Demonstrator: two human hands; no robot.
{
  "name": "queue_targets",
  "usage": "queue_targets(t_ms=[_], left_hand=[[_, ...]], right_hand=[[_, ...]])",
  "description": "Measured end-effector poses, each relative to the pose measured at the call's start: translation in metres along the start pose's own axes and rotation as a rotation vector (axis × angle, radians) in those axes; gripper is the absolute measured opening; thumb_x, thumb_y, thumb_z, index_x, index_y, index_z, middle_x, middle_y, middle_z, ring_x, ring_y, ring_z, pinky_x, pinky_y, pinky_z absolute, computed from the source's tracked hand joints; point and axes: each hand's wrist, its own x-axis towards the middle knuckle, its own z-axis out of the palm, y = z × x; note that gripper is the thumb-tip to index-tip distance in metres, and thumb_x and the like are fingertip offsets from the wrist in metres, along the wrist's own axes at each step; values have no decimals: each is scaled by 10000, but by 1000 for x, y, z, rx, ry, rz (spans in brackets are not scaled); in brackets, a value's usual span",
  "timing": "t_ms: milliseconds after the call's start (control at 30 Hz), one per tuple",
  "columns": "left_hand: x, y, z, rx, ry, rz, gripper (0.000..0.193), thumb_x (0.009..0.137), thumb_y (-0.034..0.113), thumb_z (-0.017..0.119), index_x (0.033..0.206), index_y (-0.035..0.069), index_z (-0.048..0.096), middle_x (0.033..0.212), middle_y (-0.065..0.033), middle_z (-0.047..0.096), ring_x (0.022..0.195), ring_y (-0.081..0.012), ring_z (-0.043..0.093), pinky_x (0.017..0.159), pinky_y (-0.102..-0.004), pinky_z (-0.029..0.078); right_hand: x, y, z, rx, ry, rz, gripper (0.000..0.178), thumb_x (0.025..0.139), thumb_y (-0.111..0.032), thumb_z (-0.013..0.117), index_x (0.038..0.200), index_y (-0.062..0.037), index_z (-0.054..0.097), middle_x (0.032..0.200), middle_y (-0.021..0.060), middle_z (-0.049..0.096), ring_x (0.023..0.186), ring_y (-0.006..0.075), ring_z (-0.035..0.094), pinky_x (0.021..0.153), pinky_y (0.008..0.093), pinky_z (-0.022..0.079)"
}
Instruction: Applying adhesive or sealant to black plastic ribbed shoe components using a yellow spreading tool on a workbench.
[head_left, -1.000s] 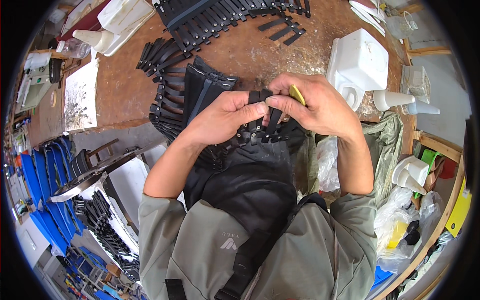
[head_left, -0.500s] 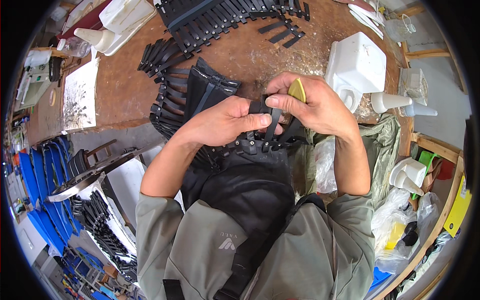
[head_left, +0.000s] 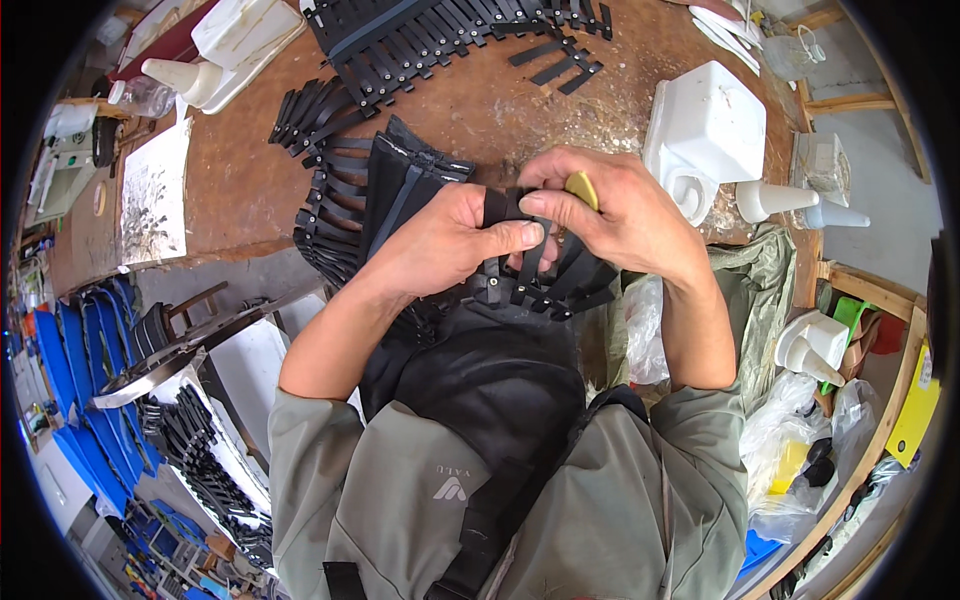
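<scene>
Both hands meet in front of me over a black piece with dangling riveted strips point(head_left: 525, 287). My left hand point(head_left: 445, 240) pinches a wide black strap point(head_left: 496, 207) between thumb and fingers. Against it, my right hand point(head_left: 610, 205) is closed, its thumb pressing on the same strap. A flat yellow piece point(head_left: 582, 188) with a rounded end sticks up from the right hand; its lower part is hidden. Behind my left hand stands a folded black piece point(head_left: 400, 180) with a grey stripe. Curved black strips point(head_left: 335, 205) run along its left side.
More black riveted strips point(head_left: 420, 45) lie on the brown table point(head_left: 240, 130). White containers with nozzles stand at the right point(head_left: 715, 120) and far left point(head_left: 235, 40). A stained white sheet point(head_left: 157, 190) lies at the left edge. Plastic bags point(head_left: 790, 440) are at the lower right.
My hands stay together, shifting slightly left. The yellow piece has tilted and shows less length. The riveted strips below the right hand have swung and spread lower.
</scene>
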Motion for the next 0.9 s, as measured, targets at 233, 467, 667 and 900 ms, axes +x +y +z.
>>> queue_targets(t_ms=[233, 467, 667, 900], left_hand=[[-4, 3, 2, -90, 36, -12, 184, 870, 191, 624, 951, 31, 666, 827, -40, 666, 740, -93, 583, 653, -240, 455], [-1, 10, -3, -115, 25, -62, 166, 833, 161, 658, 929, 26, 649, 838, -63, 660, 745, -135, 625, 610, -252, 468], [-3, 13, -3, -120, 13, -69, 168, 833, 183, 660, 885, 24, 649, 813, -61, 664, 723, -131, 631, 579, -232, 466], [-4, 16, -1, -150, 63, -90, 164, 828, 163, 663, 899, 17, 642, 812, -68, 662, 718, -137, 635, 580, -229, 468]], right_hand=[[-1, 4, -6, -100, 10, -24, 167, 840, -178, 638, 859, -16, 606, 872, 115, 662, 758, 252, 637, 659, 344, 494], [-25, -8, -41, 449, 470, 12, 163, 791, -134, 708, 854, 9, 662, 859, 91, 675, 704, 143, 639, 598, 250, 503], [-17, -18, -4, 342, 350, -9, 156, 794, -24, 693, 935, 35, 663, 811, 57, 659, 663, 83, 590, 563, 200, 459], [-14, -18, -11, 400, 503, -38, 160, 789, -34, 699, 928, 37, 663, 780, 72, 665, 610, 89, 593, 536, 205, 472]])
